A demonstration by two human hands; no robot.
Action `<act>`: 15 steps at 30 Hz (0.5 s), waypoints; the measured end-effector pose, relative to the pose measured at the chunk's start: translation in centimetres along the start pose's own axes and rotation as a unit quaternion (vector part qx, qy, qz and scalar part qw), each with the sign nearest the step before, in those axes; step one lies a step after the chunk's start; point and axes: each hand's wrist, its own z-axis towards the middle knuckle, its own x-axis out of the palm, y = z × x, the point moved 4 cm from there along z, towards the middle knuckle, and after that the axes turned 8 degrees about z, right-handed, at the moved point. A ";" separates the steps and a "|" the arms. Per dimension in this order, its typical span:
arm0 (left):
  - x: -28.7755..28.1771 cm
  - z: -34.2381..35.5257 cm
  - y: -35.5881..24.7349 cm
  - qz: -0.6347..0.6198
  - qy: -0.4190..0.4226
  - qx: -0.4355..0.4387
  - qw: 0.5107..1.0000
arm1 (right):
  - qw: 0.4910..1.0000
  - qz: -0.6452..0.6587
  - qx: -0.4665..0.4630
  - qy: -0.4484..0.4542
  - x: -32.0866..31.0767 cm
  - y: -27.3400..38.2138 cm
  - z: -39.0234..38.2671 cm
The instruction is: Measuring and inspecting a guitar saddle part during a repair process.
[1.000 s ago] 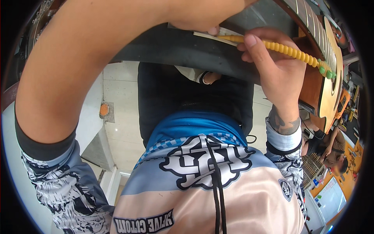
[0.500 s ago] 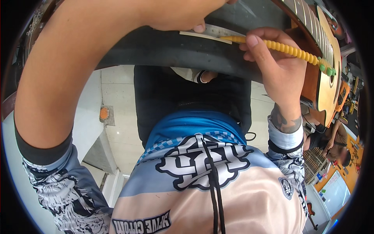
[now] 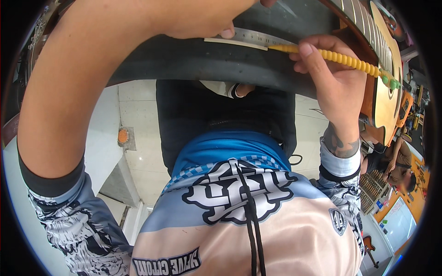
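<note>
On the dark bench surface [image 3: 184, 62], a thin cream strip [image 3: 237, 44] lies along the near edge of a metal ruler [image 3: 255, 37]. My left hand [image 3: 212, 18] reaches in from the upper left, its thumb pressing on the ruler beside the strip's left part; its other fingers are mostly cut off by the upper edge. A yellow ridged pencil [image 3: 340, 57] with green knobs at its back end is pinched between the thumb and fingers of my right hand [image 3: 331, 76]. The pencil's tip rests at the right end of the strip.
An acoustic guitar [image 3: 389, 99] lies at the right, its fretted neck [image 3: 361, 18] passing close by my right hand. Farther right, a person [image 3: 398, 161] sits near an orange workbench [image 3: 416, 202] with tools. A black seat [image 3: 184, 106] is below the bench edge.
The ruler and strip sit slightly farther left, with more ruler markings showing. My right hand has shifted a little right, bringing the pencil tip to the strip's right end.
</note>
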 end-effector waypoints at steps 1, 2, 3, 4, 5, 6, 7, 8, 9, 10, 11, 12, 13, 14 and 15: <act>0.0 0.0 0.0 -0.016 0.009 -0.001 1.000 | 1.000 0.001 0.000 0.001 0.0 0.0 0.0; 0.2 -0.1 -0.3 -0.015 0.009 -0.001 1.000 | 1.000 0.000 0.004 0.000 -0.1 0.1 0.0; 0.4 -0.2 -0.6 0.037 -0.017 -0.020 0.999 | 1.000 -0.002 0.007 -0.001 0.0 0.1 -0.1; 0.4 -0.4 -0.8 0.089 -0.044 -0.038 0.994 | 1.000 -0.001 0.007 -0.001 -0.1 0.1 -0.1; 0.4 -0.4 -0.6 0.090 -0.043 -0.038 0.994 | 1.000 -0.001 0.003 0.002 -0.1 0.1 -0.1; 0.3 -0.2 -0.3 0.068 -0.024 -0.019 0.997 | 1.000 -0.001 0.000 0.004 -0.1 0.2 -0.1; 0.0 -0.2 -0.2 0.047 -0.005 -0.001 0.999 | 1.000 -0.001 0.000 0.004 -0.1 0.2 -0.2; -0.4 -0.5 -0.2 0.047 -0.005 0.000 0.999 | 1.000 -0.005 0.001 0.003 -0.1 0.3 -0.2; -0.9 -1.1 -0.5 0.033 0.008 -0.001 0.999 | 1.000 -0.009 0.002 0.002 -0.1 0.3 -0.3; -1.1 -1.4 -0.7 0.020 0.020 -0.002 1.000 | 1.000 -0.008 0.002 0.001 -0.1 0.3 -0.3; -0.7 -1.1 -0.6 0.020 0.021 -0.002 1.000 | 1.000 -0.002 0.000 0.001 -0.2 0.3 -0.3; -0.2 -0.6 -0.5 0.028 0.015 -0.008 0.999 | 1.000 0.005 -0.002 0.002 -0.2 0.3 -0.3; 0.0 -0.3 -0.5 0.036 0.009 -0.015 0.999 | 1.000 0.005 -0.002 0.002 -0.2 0.3 -0.3; -0.1 -0.6 -0.4 0.035 0.009 -0.015 0.999 | 1.000 -0.001 -0.001 0.000 -0.2 0.4 -0.3; -0.8 -1.1 -1.0 0.038 0.009 -0.007 0.999 | 1.000 -0.007 -0.001 -0.003 -0.3 0.5 -0.4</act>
